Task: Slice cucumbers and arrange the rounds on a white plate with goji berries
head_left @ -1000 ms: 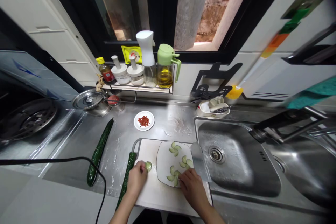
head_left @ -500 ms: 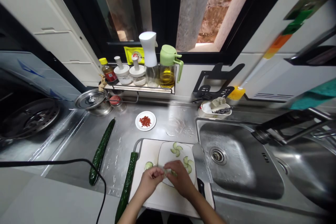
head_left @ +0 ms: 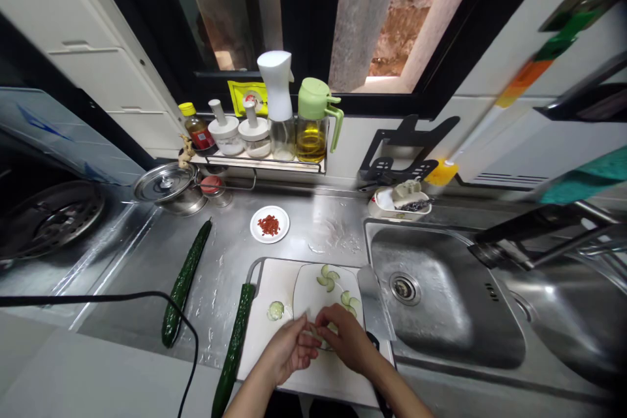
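Over the near part of a white plate (head_left: 308, 287), my left hand (head_left: 291, 347) and my right hand (head_left: 347, 338) meet with fingertips pinched. Between them is a small pale piece, seemingly a cucumber slice, mostly hidden by the fingers. The plate lies on a white cutting board (head_left: 267, 339). Thin cucumber slices form a pinwheel (head_left: 328, 277) at the plate's far side and another cluster (head_left: 350, 302) at its right. A small stack of cucumber slices (head_left: 275, 311) rests on the board, left of the plate. A knife (head_left: 375, 304) lies along the board's right side.
One cucumber (head_left: 235, 346) lies along the board's left edge, another cucumber (head_left: 186, 284) farther left. Beyond the board is a small dish (head_left: 253, 228) of red bits. The sink (head_left: 455, 300) is at right. A black cable (head_left: 147, 295) crosses at left; bottles fill a shelf (head_left: 274, 163).
My hands have shifted slightly right and nearer to me, and the left palm has turned more upward. The slice stack is now uncovered. The view has shifted slightly.
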A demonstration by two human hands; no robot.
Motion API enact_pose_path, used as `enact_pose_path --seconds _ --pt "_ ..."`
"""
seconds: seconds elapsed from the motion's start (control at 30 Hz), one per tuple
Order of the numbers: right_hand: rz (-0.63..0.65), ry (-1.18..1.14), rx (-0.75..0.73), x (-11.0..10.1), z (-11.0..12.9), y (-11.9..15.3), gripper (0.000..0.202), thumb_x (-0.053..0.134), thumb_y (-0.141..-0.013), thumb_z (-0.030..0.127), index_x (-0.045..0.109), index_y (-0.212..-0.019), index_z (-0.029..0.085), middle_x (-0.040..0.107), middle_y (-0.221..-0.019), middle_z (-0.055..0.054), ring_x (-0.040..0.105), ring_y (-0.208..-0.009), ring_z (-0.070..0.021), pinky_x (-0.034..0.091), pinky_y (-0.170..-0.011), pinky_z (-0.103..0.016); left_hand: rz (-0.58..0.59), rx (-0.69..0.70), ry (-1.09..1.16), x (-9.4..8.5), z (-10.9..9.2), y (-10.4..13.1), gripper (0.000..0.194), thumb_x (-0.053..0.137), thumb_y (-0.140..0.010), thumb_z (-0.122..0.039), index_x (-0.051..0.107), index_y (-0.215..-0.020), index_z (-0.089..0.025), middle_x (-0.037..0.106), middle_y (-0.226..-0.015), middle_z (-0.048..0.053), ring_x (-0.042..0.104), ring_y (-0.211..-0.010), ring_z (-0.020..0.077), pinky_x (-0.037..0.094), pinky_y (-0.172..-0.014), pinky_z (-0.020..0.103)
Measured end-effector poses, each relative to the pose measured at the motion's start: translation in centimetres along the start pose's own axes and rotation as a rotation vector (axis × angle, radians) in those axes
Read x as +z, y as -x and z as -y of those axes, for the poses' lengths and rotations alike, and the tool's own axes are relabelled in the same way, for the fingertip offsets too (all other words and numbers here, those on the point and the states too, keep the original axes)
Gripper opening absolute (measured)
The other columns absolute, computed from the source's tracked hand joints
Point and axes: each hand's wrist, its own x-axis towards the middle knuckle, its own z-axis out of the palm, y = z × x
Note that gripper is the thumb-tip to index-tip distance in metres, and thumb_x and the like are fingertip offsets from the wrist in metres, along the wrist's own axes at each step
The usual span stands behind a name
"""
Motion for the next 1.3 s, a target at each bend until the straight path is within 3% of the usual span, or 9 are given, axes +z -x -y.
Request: enact_pose_path --seconds 0.13,0.3,0.4,0.53,0.7,0.87,1.07,1.3 --pt "0.005 -0.009 -0.014 -0.7 0.2 -0.4 0.007 0.054 -0.077 0.021 0.06 -0.076 0.023 0.06 -0.076 0.001 0.053 -0.079 -0.0158 0.037 -0.071 -0.028 -0.003 -0.027 -0.005 0.2 -0.9 -0.1 0.04 0.065 -0.074 -0.049 0.056 -0.09 -0.014 0.064 -0.063 0.004 0.058 -0.05 0.0098 0.029 -0.043 0.016" --pt "0.012 -0.011 -0.022 -1.3 0.0 -0.8 0.008 0.054 -0.077 0.021 0.062 -0.077 0.023 0.061 -0.078 0.0 0.054 -0.08 -0.0161 0.037 -0.071 -0.028 0.088 0.029 0.083 -0.3 -1.7 -0.4 0.035 0.076 -0.063 -0.021 0.059 -0.092 -0.013 0.065 -0.067 0.002 0.062 -0.06 0.0095 0.037 -0.05 0.015" --pt "0.028 0.011 -0.017 -1.4 0.0 -1.0 0.009 0.054 -0.076 0.02 0.062 -0.077 0.023 0.063 -0.08 0.001 0.055 -0.081 -0.0159 0.038 -0.073 -0.028 0.016 0.098 0.107 -0.6 -1.7 -0.9 0.039 0.078 -0.057 -0.013 0.059 -0.091 -0.014 0.064 -0.067 0.001 0.06 -0.059 0.0079 0.041 -0.057 0.017" --pt "0.051 0.074 0.025 -1.4 -0.3 -1.8 0.011 0.052 -0.076 0.019 0.063 -0.076 0.023 0.064 -0.077 0.001 0.056 -0.08 -0.0154 0.038 -0.072 -0.027 -0.102 0.202 0.052 -1.0 -1.6 -1.7 0.041 0.079 -0.054 -0.016 0.06 -0.091 -0.014 0.062 -0.065 -0.002 0.055 -0.056 0.006 0.042 -0.061 0.02" --pt "0.078 0.16 0.058 -0.9 -1.2 -3.6 0.014 0.051 -0.076 0.017 0.064 -0.073 0.022 0.066 -0.074 0.001 0.057 -0.076 -0.0148 0.038 -0.071 -0.026 -0.248 0.456 -0.281 -1.6 -1.8 -2.7 0.024 0.073 -0.056 -0.026 0.063 -0.074 -0.013 0.056 -0.056 -0.005 0.044 -0.047 0.0051 0.032 -0.051 0.02" --pt "0.082 0.332 0.088 -0.1 -1.8 -5.3 0.016 0.05 -0.08 0.021 0.065 -0.075 0.021 0.067 -0.076 -0.003 0.056 -0.081 -0.0188 0.032 -0.065 -0.028 -0.452 0.68 -0.756 -1.9 -1.7 -2.7 0.009 0.059 -0.068 -0.023 0.065 -0.069 -0.017 0.057 -0.057 -0.004 0.051 -0.057 0.0098 0.038 -0.059 0.021" --pt "0.088 0.541 0.016 1.2 -1.7 -6.5 0.022 0.045 -0.085 0.019 0.065 -0.076 0.021 0.068 -0.08 -0.005 0.053 -0.091 -0.0233 0.029 -0.068 -0.033 -0.572 0.8 -1.03 -1.8 -1.6 -2.9 0.016 0.049 -0.075 -0.015 0.064 -0.07 -0.018 0.062 -0.067 0.0 0.055 -0.065 0.0134 0.04 -0.065 0.024" --pt "0.056 0.7 -0.092 2.5 -2.9 -7.0 0.018 0.049 -0.088 0.02 0.065 -0.079 0.021 0.066 -0.086 -0.006 0.049 -0.097 -0.0237 0.029 -0.073 -0.035 -0.622 0.854 -1.121 -2.1 -1.7 -3.6 0.019 0.046 -0.077 -0.01 0.063 -0.072 -0.017 0.061 -0.074 0.004 0.057 -0.074 0.0161 0.042 -0.071 0.027"
